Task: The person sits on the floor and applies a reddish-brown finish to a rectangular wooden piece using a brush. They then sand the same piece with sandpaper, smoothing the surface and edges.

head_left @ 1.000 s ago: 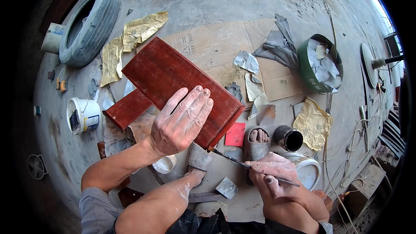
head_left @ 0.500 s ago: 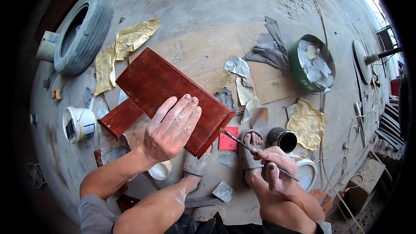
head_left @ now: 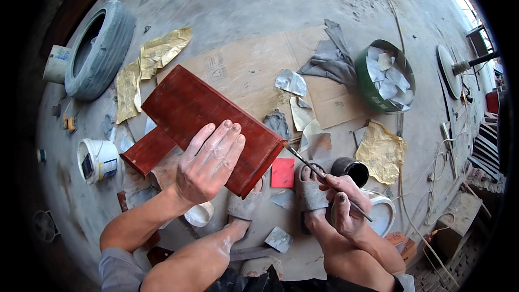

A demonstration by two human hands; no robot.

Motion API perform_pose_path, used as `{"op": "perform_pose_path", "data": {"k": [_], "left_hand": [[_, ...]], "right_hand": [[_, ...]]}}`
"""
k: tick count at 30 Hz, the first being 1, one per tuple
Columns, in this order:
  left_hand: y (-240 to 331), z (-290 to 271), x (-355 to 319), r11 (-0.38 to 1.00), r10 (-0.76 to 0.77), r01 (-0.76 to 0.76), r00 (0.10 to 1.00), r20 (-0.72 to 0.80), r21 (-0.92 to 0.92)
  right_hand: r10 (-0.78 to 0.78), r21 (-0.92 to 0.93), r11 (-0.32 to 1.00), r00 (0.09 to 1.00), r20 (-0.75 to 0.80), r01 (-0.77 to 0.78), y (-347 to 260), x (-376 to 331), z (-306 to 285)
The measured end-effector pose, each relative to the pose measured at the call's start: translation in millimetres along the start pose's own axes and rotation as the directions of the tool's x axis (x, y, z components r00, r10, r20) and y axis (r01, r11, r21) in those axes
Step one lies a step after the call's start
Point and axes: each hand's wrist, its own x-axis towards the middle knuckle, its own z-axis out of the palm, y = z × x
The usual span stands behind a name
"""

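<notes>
A dark red, T-shaped wooden piece [head_left: 205,113] is tilted in front of me, its broad board toward the right. My left hand [head_left: 210,163] lies on the board's face with fingers stretched out; its thumb is hidden. Between the fingers and thumb of my right hand [head_left: 346,204] is a thin, dark-handled paintbrush [head_left: 304,161]. The brush tip touches the board's right-hand corner. Close by my right hand stands a dark, open-topped can [head_left: 351,173]. A red square of sandpaper [head_left: 283,173] lies below the corner, between my sandalled feet.
Flattened cardboard [head_left: 248,65] lies beyond the board, with a grey cloth [head_left: 330,57] and sandpaper scraps on it. A green tub [head_left: 367,84] of paper pieces stands far right. On the left are a tyre [head_left: 111,48] and a white bucket [head_left: 105,154]. Cables [head_left: 403,184] run along the right.
My right hand has moved the brush tip up along the board's right end to its corner. My left hand stays on the board. The whole view has shifted slightly.
</notes>
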Motion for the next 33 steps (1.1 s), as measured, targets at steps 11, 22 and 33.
{"op": "perform_pose_path", "data": {"k": [11,22,33], "left_hand": [[-1.8,6.7,-2.9,1.0,-0.009,0.009,1.0,-0.01,0.011],[-3.5,6.6,-5.9,1.0,-0.001,0.001,1.0,0.01,0.024],[-3.0,10.1,-8.4,1.0,-0.008,0.008,1.0,-0.009,-0.015]], "right_hand": [[-0.176,0.166,0.978,0.918,0.355,0.123,-10.9,8.6,4.7],[-0.205,0.205,0.97,0.896,0.393,0.132,-15.7,14.5,8.2],[0.036,-0.084,0.996,0.991,0.126,-0.026,-11.7,7.5,-1.2]]}}
